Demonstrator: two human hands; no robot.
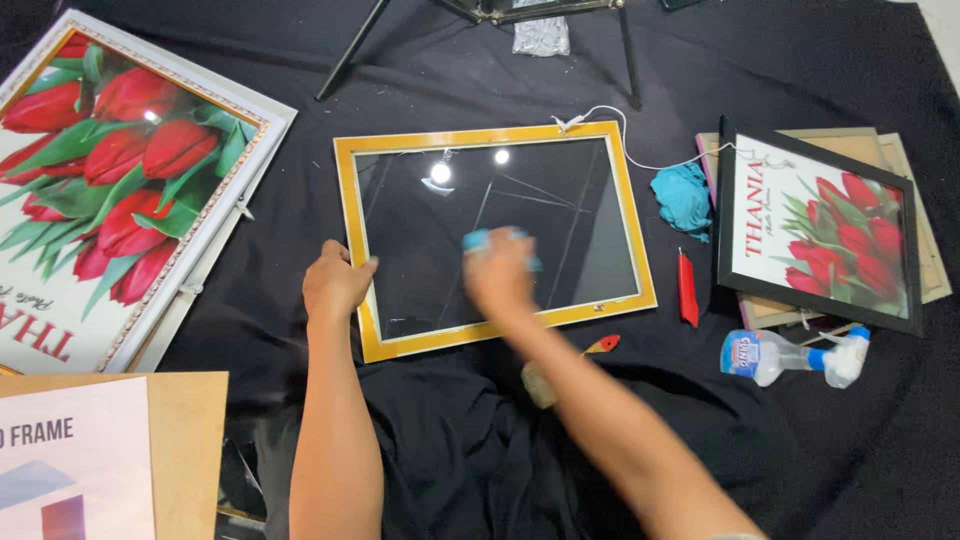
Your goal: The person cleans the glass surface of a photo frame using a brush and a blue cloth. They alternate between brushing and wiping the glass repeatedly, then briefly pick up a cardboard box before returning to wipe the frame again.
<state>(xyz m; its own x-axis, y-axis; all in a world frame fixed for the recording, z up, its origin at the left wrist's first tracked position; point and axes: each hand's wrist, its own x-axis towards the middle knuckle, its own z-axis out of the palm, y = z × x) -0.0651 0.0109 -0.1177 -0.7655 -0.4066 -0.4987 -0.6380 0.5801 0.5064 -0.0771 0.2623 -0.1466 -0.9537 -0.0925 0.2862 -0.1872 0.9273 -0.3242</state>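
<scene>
Yellow picture frame (372,262) with its glass pane (560,215) lies flat on the black cloth (820,60), directly in front of you, long side toward you.

Left hand (335,283): fingers closed over the frame's left rail near the lower corner, pinning it down. Right hand (497,272): pressed on the glass left of centre, closed on a blue cleaning cloth (477,240) that shows only at the fingertips. The hand is blurred, so it is moving across the pane.

Step in hand, as judged: wiping the glass. Two ceiling lights reflect cleanly in the upper pane; whether the lower right is clean you cannot tell from this view.

Around the work: crumpled teal rag (684,197) just off the frame's right rail; red utility knife (688,290) below it; black-framed tulip print (815,230) on a stack of backing boards; spray bottle (790,357) lying on its side near that stack; large white-framed tulip print (120,180) at far left.

Next move calls for: keep the left hand's downward hold so the frame does not skate on the cloth, carry the strokes out to the corners and the right edge, and keep pressure light, since the pane is thin and unsupported.
</scene>
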